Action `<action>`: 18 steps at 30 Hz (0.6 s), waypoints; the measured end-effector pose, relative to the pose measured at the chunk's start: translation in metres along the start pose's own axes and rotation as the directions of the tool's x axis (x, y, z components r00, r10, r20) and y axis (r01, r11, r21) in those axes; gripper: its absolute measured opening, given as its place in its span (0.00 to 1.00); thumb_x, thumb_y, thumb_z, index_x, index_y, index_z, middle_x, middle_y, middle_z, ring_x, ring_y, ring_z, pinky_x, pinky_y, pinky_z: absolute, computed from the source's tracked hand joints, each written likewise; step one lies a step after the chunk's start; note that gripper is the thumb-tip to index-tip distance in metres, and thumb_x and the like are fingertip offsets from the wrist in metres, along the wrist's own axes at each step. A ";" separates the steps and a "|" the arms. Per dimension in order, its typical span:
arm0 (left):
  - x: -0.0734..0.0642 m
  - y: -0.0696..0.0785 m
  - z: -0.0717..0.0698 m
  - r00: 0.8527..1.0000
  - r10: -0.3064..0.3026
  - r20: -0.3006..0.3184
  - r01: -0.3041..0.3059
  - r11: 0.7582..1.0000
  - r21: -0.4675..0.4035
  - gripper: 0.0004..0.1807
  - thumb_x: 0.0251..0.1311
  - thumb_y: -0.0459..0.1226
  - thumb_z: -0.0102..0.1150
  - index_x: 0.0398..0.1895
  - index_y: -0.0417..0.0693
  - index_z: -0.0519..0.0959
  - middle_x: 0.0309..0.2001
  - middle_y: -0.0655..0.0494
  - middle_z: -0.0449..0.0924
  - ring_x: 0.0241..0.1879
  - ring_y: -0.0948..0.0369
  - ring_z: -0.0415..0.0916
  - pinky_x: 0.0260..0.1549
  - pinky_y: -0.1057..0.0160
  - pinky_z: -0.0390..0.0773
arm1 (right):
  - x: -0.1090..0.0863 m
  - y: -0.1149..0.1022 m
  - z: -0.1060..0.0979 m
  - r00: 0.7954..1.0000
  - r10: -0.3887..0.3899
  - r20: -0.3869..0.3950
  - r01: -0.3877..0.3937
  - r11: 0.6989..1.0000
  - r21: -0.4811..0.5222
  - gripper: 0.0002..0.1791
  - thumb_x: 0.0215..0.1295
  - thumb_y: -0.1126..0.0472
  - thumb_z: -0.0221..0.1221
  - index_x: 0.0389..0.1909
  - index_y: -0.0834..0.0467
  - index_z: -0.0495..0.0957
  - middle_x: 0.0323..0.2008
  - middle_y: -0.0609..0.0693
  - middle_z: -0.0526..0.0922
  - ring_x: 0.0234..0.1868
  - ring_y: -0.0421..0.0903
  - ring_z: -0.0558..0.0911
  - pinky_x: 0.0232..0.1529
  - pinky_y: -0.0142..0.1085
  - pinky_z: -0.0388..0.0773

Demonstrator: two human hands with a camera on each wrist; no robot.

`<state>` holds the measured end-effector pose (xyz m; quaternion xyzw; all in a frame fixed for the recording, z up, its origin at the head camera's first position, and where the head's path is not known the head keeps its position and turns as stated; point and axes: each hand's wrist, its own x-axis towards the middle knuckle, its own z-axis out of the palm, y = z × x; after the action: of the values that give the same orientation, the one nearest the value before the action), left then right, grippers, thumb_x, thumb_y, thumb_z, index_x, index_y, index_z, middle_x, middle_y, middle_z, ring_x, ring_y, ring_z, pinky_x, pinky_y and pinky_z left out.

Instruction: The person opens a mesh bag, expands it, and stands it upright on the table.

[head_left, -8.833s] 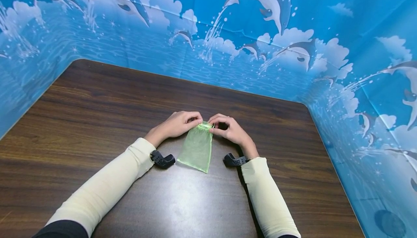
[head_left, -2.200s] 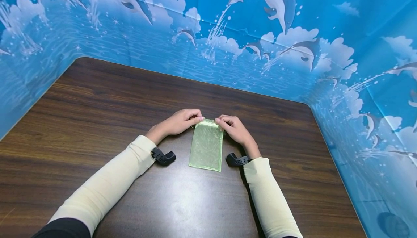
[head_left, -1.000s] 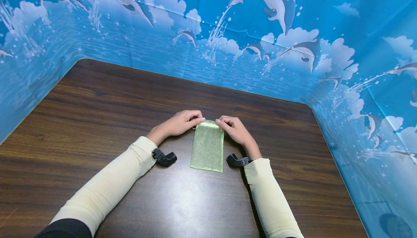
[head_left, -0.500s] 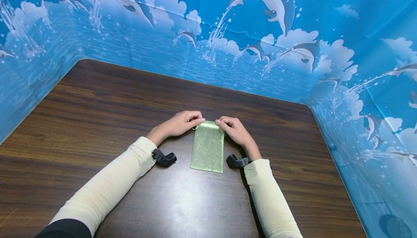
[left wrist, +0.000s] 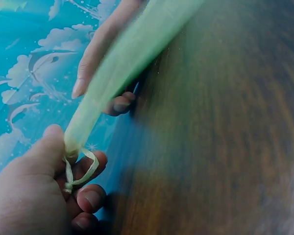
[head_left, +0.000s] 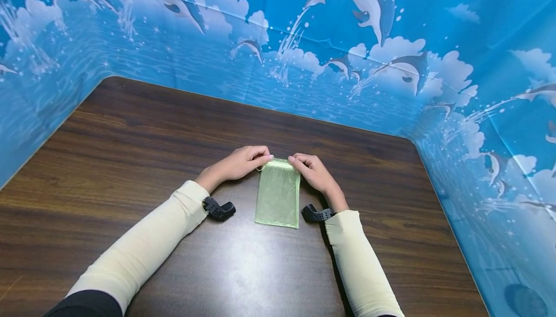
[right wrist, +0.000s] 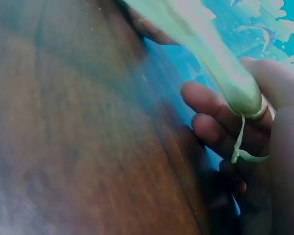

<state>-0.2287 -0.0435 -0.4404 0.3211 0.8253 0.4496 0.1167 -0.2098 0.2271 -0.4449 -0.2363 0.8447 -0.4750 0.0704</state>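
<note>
A sheer light-green drawstring pouch [head_left: 278,196] hangs spread flat between both hands near the middle of the head view. Its top edge is pinched at the left corner by my left hand [head_left: 243,162], thumb against fingers. At the right corner my right hand [head_left: 314,172] pinches the same edge. In the left wrist view a knotted ribbon loop [left wrist: 90,169] sticks out beside the left fingers. Another ribbon end [right wrist: 237,147] dangles by the right fingers in the right wrist view. I cannot see anything inside the pouch.
The dark wood-grain table [head_left: 152,129] lies under both arms. A blue cloth with dolphins [head_left: 269,42] stands along its far and side edges. Black wrist devices [head_left: 220,210] sit on both wrists, over pale sleeves [head_left: 143,240].
Earlier the pouch was gathered at the top and slanted, hands closer together; now its top is drawn wide and straight. Over the last second the hands and pouch have barely shifted.
</note>
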 end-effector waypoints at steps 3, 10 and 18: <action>0.000 0.000 0.000 1.000 0.003 0.001 -0.003 1.000 0.012 0.18 0.82 0.51 0.44 0.32 0.55 0.73 0.27 0.58 0.69 0.26 0.60 0.64 0.33 0.61 0.66 | 0.000 -0.001 0.000 1.000 0.008 -0.012 -0.008 1.000 -0.013 0.26 0.84 0.51 0.49 0.20 0.56 0.65 0.27 0.50 0.68 0.26 0.44 0.65 0.36 0.35 0.65; 0.002 -0.002 0.001 0.999 0.015 -0.037 -0.018 0.998 -0.067 0.16 0.82 0.47 0.46 0.35 0.52 0.74 0.29 0.56 0.69 0.29 0.58 0.65 0.34 0.60 0.67 | 0.001 0.001 0.000 0.995 0.032 -0.094 -0.025 0.997 0.073 0.16 0.84 0.53 0.48 0.44 0.60 0.77 0.45 0.56 0.83 0.44 0.45 0.80 0.47 0.37 0.75; 0.002 -0.002 -0.001 0.998 0.019 -0.052 -0.027 0.989 -0.145 0.15 0.84 0.45 0.42 0.41 0.48 0.75 0.23 0.54 0.67 0.22 0.57 0.63 0.28 0.60 0.68 | 0.002 0.004 -0.003 0.992 0.041 -0.120 -0.024 0.989 0.148 0.19 0.84 0.59 0.49 0.69 0.60 0.72 0.54 0.61 0.83 0.45 0.40 0.80 0.47 0.35 0.75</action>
<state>-0.2316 -0.0438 -0.4412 0.3096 0.7893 0.5178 0.1136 -0.2140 0.2308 -0.4464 -0.1871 0.8142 -0.5479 0.0432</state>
